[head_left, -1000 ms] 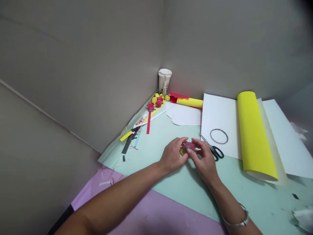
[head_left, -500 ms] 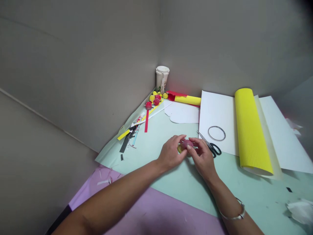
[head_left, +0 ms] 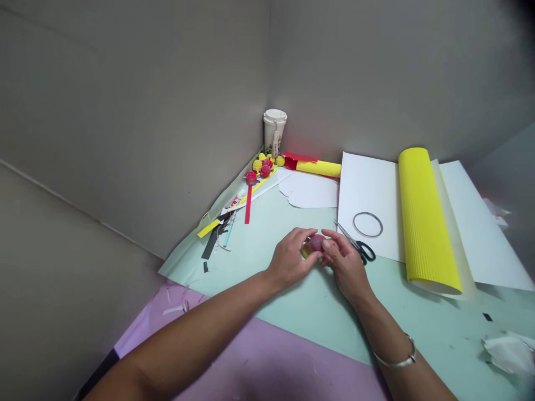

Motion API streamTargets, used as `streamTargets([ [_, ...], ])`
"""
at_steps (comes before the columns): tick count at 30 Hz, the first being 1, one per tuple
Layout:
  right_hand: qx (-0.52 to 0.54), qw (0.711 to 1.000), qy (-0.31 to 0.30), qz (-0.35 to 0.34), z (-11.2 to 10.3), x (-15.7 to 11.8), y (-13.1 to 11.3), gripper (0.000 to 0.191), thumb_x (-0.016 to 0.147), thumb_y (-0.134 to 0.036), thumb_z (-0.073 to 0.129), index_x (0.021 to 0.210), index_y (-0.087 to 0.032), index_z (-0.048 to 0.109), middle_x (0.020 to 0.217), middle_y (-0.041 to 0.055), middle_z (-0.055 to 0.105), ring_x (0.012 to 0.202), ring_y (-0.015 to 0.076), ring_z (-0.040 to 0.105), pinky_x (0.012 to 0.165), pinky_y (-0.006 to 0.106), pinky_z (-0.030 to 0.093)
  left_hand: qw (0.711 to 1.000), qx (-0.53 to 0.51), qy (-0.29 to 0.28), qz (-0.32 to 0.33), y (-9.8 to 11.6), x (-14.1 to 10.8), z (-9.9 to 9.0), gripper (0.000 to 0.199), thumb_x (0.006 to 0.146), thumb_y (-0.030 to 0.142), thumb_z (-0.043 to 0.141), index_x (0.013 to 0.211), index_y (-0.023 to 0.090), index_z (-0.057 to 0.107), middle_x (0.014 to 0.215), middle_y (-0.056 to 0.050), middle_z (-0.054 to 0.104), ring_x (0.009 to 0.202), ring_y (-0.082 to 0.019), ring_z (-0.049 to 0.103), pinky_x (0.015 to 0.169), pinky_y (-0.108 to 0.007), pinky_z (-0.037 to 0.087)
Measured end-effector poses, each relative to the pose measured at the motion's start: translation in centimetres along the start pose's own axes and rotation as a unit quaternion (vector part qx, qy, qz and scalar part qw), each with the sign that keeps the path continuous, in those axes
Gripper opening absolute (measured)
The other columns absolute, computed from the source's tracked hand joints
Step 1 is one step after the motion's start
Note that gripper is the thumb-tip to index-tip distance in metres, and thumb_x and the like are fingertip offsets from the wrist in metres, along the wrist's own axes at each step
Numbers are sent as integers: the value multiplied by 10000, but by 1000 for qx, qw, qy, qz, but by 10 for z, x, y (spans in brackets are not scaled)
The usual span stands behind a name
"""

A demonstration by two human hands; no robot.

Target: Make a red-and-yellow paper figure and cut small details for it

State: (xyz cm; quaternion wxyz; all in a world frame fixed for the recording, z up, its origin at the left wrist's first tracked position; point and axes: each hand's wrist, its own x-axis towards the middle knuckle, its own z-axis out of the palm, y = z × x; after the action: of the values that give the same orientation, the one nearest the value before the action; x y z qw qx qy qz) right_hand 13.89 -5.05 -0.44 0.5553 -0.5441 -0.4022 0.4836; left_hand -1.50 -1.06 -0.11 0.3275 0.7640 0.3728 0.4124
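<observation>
Between my two hands is a small dull-red ball (head_left: 317,242) with a speckled surface. My left hand (head_left: 288,256) curls around its left side, thumb below and fingers above. A yellow rounded piece (head_left: 306,250) shows inside the left hand's grip, against the ball; its kind is unclear. My right hand (head_left: 349,267) pinches the ball from the right with thumb and fingertips. Just beyond the right hand lie black-handled scissors (head_left: 364,252), partly behind its fingers. The hands are held over a pale green sheet (head_left: 251,267).
Red and yellow balls (head_left: 264,170) cluster by a lidded white cup (head_left: 275,131) in the corner. Paper strips (head_left: 248,205) lie at left. White sheets (head_left: 371,189), a grey ring (head_left: 368,224) and a yellow corrugated roll (head_left: 428,223) are at right. Crumpled white material (head_left: 507,353) lies lower right.
The fingers have shifted slightly on the red ball, and more of its surface shows. The whole view has moved a little; the other things have stayed in place.
</observation>
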Motion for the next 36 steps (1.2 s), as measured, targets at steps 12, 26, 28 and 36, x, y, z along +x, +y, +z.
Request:
streamTargets([
  [12,43,999,-4,6,-4,4,7,389,789,-452,750,1096,-227,671,835,13,690,660,127,516,654,278,417,1000,-1,-5,13,0,1,0,381,797,216,716,1165,193,618,1120,-71,652,1051,-208,623,941,-337,497],
  [26,-21,996,86,-21,-7,5,2,391,834,-478,664,1141,-237,637,948,51,695,859,193,628,661,296,468,991,-57,83,-91,-10,9,-4,337,823,278,690,1142,186,633,1093,-61,668,953,-176,630,873,-303,509],
  [28,-93,990,103,-37,-9,5,1,383,836,-465,658,1138,-229,637,955,56,691,863,200,634,704,323,488,988,-32,100,-115,-16,14,-7,337,819,267,688,1140,184,630,1081,-59,667,937,-178,629,876,-313,508],
  [36,-343,922,-13,-178,-4,4,10,381,867,-398,618,1197,-208,603,1068,90,645,1000,243,608,843,395,503,985,116,49,-116,-28,19,-13,328,794,222,683,1116,182,636,1081,-70,655,1034,-234,603,944,-377,472],
])
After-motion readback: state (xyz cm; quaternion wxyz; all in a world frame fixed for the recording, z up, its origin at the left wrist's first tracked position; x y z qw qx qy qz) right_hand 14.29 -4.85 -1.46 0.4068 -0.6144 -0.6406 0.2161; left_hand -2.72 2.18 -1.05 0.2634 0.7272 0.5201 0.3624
